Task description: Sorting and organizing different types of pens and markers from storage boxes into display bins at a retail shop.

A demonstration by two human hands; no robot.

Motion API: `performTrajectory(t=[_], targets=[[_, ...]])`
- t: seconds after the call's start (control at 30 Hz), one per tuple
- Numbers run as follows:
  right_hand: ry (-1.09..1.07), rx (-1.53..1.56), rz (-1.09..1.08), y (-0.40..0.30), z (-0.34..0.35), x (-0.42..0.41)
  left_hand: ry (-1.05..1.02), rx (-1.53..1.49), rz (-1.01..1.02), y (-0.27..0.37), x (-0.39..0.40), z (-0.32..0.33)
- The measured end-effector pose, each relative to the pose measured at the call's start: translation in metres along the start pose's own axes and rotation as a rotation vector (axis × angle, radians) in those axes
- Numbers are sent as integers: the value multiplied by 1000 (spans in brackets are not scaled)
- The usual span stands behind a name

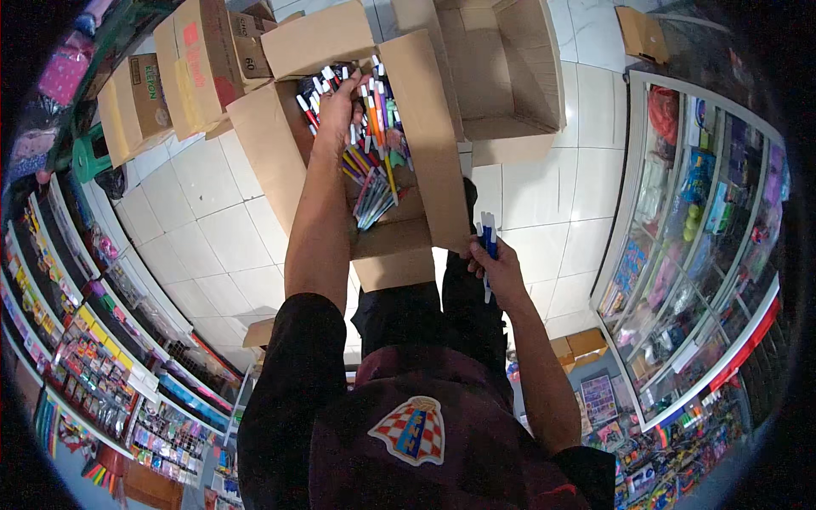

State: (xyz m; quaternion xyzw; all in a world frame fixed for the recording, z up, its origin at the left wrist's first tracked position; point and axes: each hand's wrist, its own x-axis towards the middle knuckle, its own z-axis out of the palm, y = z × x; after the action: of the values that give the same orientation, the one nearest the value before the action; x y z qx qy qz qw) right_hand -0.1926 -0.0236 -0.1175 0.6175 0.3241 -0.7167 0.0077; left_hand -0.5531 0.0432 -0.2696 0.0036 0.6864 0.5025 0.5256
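Observation:
An open cardboard box point(392, 239) stands before me, holding a loose pile of pens and markers point(376, 121) in many colours, mostly with white caps. My left hand point(341, 108) reaches down into this pile at the upper part of the box. Its fingertips are among the pens, and whether they grip one is hidden. Outside the box, by its lower right flap point(446, 191), my right hand point(500, 268) is closed around a small bundle of blue pens point(489, 237) with white ends, held roughly upright in the picture.
A second open cardboard box point(510, 121) lies at the upper right. Closed cartons point(197, 70) and a green plastic stool point(90, 153) are at the upper left. A glass display case point(688, 255) lines the right, stocked shelves point(95, 338) the left, over white floor tiles point(223, 191).

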Motion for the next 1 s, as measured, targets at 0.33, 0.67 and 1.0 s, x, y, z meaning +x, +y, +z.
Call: performTrajectory(t=[0.33,0.67,1.0], targets=[[9,-29,25,1,6,-1,-41,109,47,3,-6,9],[11,-39,27,-2,15,-1,-132,236,178,-7,7,1],[7,-66,9,-9,17,-3,-33,459,273,1,-15,-21]])
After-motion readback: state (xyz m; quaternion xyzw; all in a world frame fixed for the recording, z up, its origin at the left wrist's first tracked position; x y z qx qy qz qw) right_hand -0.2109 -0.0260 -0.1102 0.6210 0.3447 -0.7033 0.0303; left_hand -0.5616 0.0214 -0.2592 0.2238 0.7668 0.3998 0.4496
